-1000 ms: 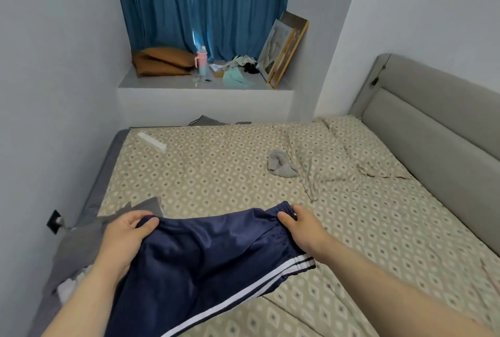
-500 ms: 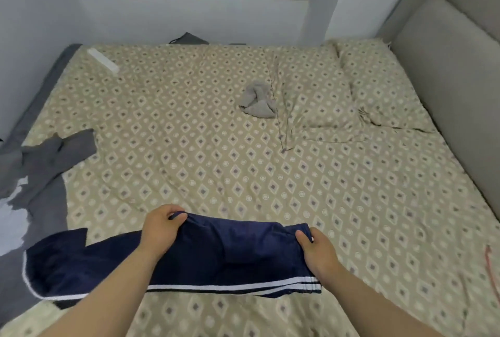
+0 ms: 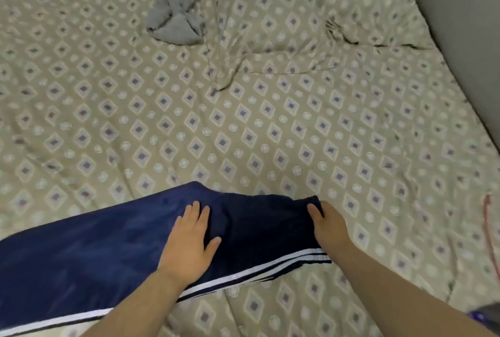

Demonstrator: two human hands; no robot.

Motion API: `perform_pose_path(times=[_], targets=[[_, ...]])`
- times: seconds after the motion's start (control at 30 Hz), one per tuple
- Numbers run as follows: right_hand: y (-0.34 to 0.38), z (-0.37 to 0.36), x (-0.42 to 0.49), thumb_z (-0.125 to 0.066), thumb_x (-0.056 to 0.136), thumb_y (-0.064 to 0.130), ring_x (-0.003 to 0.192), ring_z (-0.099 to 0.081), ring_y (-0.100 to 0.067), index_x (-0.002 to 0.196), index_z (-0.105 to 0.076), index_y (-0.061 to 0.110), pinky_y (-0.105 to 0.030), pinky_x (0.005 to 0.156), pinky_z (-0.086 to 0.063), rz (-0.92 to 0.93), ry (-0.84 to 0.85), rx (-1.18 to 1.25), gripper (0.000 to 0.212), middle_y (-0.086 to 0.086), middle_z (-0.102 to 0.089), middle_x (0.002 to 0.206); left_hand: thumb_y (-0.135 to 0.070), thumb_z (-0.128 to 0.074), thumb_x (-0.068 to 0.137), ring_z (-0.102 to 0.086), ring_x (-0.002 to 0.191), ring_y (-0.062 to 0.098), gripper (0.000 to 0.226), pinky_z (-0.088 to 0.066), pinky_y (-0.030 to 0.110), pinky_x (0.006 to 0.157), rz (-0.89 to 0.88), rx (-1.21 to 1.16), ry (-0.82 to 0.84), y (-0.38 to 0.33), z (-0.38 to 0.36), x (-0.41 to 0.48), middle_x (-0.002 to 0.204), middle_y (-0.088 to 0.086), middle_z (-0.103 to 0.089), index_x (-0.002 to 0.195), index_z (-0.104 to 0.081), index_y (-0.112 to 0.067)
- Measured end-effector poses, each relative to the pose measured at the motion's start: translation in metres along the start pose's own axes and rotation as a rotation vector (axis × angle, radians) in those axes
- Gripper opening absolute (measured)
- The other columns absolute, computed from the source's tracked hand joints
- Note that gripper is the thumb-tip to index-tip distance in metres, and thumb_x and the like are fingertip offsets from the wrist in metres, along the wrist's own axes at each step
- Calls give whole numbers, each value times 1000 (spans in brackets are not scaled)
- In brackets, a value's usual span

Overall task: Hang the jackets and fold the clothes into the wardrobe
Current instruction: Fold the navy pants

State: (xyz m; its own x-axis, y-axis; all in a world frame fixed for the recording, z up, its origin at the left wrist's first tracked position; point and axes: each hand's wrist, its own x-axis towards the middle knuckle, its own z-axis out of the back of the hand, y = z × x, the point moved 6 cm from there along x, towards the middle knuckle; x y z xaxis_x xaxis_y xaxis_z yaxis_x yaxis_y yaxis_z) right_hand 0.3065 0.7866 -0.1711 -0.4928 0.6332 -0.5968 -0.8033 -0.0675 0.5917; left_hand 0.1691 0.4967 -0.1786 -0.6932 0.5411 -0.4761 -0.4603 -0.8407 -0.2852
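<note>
Left hand (image 3: 189, 242) now flat on trousers (image 3: 94, 255); grey cloth (image 3: 174, 24) lies beyond.

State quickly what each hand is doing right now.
Left hand: open, pressing flat on the navy trousers.
Right hand: pinching the trousers' end.

Bed sheet (image 3: 270, 133): spread under everything in view.
Track pants (image 3: 94, 255): lying flat on the near part of the sheet, the waistband end to the right and the legs running off to the left.
Left hand (image 3: 189, 242): flat on the pants, near their middle.
Right hand (image 3: 328, 228): holds the waistband end, right of the left hand.
Crumpled cloth (image 3: 174, 22): on the sheet, far behind the pants, well apart from them.
Pillow (image 3: 270, 25): just right of the crumpled cloth.
Headboard (image 3: 465, 25): along the bed's right edge.
</note>
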Motion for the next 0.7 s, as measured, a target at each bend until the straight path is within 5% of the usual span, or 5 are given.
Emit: perform_pose_path(times=[0.07, 0.17, 0.3, 0.47, 0.7], targets=[[-25, 21, 21, -43, 105, 34, 86, -58, -15, 104, -60, 16, -21, 65, -39, -7, -45, -37, 25, 5, -60, 90, -69, -17, 88, -7, 151, 27, 88, 4, 34, 120, -53, 168, 27, -1, -27, -1, 163, 11, -9, 156, -18, -15], [-64, 75, 54, -43, 105, 35, 89, -59, -29, 101, -58, 10, -32, 66, -41, -53, -155, -108, 30, -5, -63, 91, -71, -37, 82, -25, 143, 29, 88, -7, 42, 117, -135, 264, 66, -10, -60, 0, 153, 14, -38, 147, -41, -11], [-96, 153, 75, -41, 104, 37, 87, -53, -34, 107, -57, 4, -38, 77, -39, -127, -335, -257, 36, -16, -62, 98, -70, -39, 83, -26, 143, 28, 88, -16, 45, 115, -213, 301, 12, -43, -77, 9, 154, 14, -36, 148, -37, -11], [-102, 194, 74, -45, 102, 29, 113, -53, -49, 131, -50, 1, -52, 95, -43, -223, -520, -415, 41, -29, -57, 123, -67, -39, 84, -26, 145, 28, 85, -12, 42, 114, -206, 266, -11, -70, -77, 15, 156, 13, -32, 149, -37, -12], [-34, 41, 28, -63, 90, 22, 131, -44, -42, 131, -56, 2, -55, 112, -32, 411, -240, -807, 46, -24, -47, 144, -56, -22, 89, -19, 148, 27, 77, 0, 39, 117, -47, 265, -27, -21, -67, -10, 160, 10, -18, 153, -25, -12]])
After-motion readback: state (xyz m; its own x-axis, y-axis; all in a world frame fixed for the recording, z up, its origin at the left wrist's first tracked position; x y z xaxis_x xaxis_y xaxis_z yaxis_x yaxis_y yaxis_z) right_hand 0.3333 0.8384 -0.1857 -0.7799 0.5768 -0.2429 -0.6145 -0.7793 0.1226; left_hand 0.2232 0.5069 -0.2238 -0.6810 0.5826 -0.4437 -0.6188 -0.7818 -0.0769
